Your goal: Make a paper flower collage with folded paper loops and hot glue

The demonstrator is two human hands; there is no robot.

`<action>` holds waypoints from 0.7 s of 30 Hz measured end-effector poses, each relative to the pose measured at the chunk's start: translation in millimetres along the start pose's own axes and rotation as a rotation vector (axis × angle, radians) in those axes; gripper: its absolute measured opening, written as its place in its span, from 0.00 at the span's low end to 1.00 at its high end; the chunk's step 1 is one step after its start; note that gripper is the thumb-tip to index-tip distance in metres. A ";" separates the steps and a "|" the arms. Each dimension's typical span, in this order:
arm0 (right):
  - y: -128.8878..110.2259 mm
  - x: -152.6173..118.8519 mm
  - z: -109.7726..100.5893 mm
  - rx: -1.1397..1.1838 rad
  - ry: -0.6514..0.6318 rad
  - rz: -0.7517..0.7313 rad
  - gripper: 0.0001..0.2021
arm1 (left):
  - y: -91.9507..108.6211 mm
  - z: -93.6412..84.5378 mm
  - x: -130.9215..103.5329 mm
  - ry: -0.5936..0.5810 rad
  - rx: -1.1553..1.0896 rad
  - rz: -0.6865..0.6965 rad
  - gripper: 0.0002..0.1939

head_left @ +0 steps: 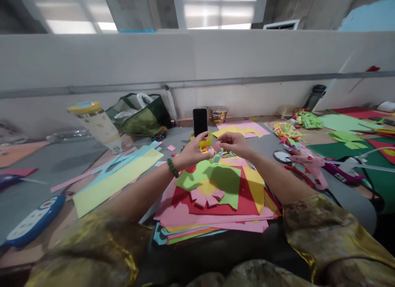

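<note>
My right hand (234, 143) pinches a small pink paper piece (217, 145) between thumb and fingertips. Close beside it, my left hand (195, 152), with a green bead bracelet (173, 168) at the wrist, has its fingertips drawn together; what they hold is too small to make out. Below both hands, a paper flower (207, 193) with pink petals and a yellow middle lies on a torn light green sheet (230, 180). Under that are a red sheet (197, 208) and a stack of coloured paper (216, 219). Small paper scraps lie just beyond my hands.
A phone (200, 121) stands upright ahead, by a yellow tape roll (207, 141). At left are paper strips (120, 178), a tilted tumbler (97, 124), a green bag (140, 114) and a blue-edged case (37, 221). A pink glue gun (311, 165) and paper flowers (286, 132) lie right.
</note>
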State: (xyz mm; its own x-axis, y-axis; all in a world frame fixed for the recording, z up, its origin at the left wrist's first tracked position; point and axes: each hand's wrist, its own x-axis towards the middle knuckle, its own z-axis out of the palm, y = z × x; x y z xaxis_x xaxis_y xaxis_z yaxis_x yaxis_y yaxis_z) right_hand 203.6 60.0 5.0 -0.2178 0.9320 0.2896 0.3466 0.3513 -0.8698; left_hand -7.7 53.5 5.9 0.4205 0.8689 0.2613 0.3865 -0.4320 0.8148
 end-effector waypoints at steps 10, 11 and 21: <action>3.7 9.1 -12.3 0.282 0.142 -0.018 0.14 | -19.9 30.8 35.3 -0.179 -0.249 -0.207 0.10; 3.1 10.2 -16.8 0.300 0.160 -0.008 0.14 | -24.7 28.6 37.0 -0.157 -0.228 -0.218 0.08; -7.4 6.7 -29.5 0.434 0.156 0.008 0.18 | -27.3 -1.9 45.7 -0.034 -0.152 -0.168 0.26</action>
State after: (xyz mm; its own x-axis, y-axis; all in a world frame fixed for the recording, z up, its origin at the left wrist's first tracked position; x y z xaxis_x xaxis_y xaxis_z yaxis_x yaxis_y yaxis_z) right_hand 226.5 66.2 25.1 -0.0649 0.9486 0.3099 -0.0740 0.3051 -0.9494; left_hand -0.6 105.5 -3.4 0.3893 0.9157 0.0998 0.3267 -0.2386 0.9145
